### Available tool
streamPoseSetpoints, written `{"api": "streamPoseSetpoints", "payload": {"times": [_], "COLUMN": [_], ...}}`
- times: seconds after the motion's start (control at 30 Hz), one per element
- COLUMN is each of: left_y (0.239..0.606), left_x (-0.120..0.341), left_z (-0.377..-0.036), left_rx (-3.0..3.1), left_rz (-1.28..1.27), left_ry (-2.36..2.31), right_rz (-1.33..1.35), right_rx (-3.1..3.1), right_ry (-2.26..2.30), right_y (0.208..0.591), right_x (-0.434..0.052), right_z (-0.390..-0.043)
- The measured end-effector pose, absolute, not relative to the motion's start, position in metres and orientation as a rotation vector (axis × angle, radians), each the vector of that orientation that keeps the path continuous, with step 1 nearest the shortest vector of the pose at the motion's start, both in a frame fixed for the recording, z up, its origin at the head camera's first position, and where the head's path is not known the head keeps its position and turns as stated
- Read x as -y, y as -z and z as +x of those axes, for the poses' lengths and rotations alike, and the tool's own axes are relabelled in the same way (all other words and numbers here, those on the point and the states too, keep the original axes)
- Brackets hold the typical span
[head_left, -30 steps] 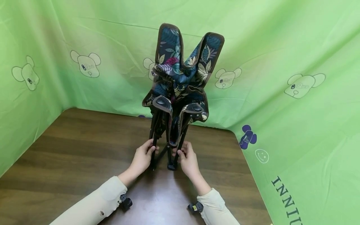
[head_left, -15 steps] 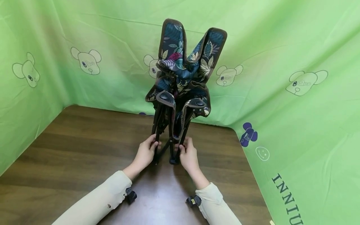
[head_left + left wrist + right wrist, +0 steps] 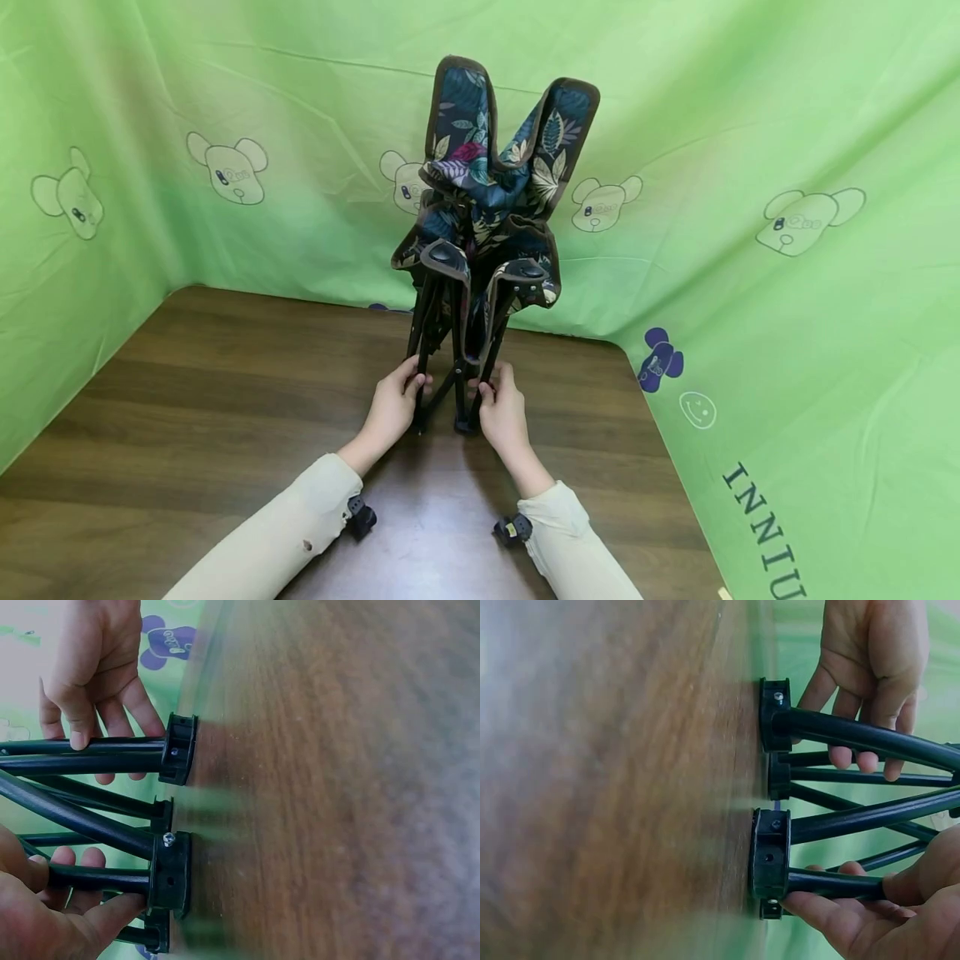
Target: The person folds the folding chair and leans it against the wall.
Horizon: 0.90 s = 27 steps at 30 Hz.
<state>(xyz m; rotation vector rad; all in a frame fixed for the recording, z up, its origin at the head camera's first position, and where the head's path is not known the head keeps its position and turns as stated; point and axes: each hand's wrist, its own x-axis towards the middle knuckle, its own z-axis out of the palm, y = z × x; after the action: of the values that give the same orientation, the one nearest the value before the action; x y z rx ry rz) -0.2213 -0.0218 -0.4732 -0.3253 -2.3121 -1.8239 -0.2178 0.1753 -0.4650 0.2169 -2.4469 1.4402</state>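
A folded camp chair with dark leaf-print fabric and black tube legs stands upright on the brown wooden table. My left hand grips the front left leg low down, just above the foot. My right hand grips the front right leg at the same height. In the left wrist view my left hand curls round a tube next to a black plastic foot, with the right hand on the neighbouring leg. In the right wrist view my right hand wraps a tube beside its foot.
A green cloth printed with bear heads hangs as walls behind and on both sides of the table. The table's right edge runs close along the cloth. Bare wood lies to the left of the chair.
The two front legs stand slightly closer together than a second ago. Both hands keep their grip on the legs and have shifted a little away from me with the chair.
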Motion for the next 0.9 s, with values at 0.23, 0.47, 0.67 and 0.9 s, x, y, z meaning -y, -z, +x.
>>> {"api": "streamPoseSetpoints", "payload": {"times": [0.23,0.47,0.67,0.9], "left_y": [0.4765,0.4764,0.4758,0.4711], "left_x": [0.0211,0.0181,0.0175,0.0156], "left_z": [-0.2141,-0.2156,-0.2135,-0.2179], "left_rx": [2.307,2.295,2.304,2.284], "left_rz": [-0.258,-0.29,-0.277,-0.284], "left_ry": [1.864,1.802,1.809,1.815], "right_rz": [0.223,0.219,0.222,0.196], "right_rx": [2.481,2.437,2.424,2.422], "right_ry": [-1.395,-1.374,-1.367,-1.373], "right_y": [0.4677,0.4651,0.467,0.4641], "right_x": [-0.1721,-0.1718,-0.1716,-0.1729], "right_z": [-0.2118,-0.2112,-0.2104,-0.2157]}}
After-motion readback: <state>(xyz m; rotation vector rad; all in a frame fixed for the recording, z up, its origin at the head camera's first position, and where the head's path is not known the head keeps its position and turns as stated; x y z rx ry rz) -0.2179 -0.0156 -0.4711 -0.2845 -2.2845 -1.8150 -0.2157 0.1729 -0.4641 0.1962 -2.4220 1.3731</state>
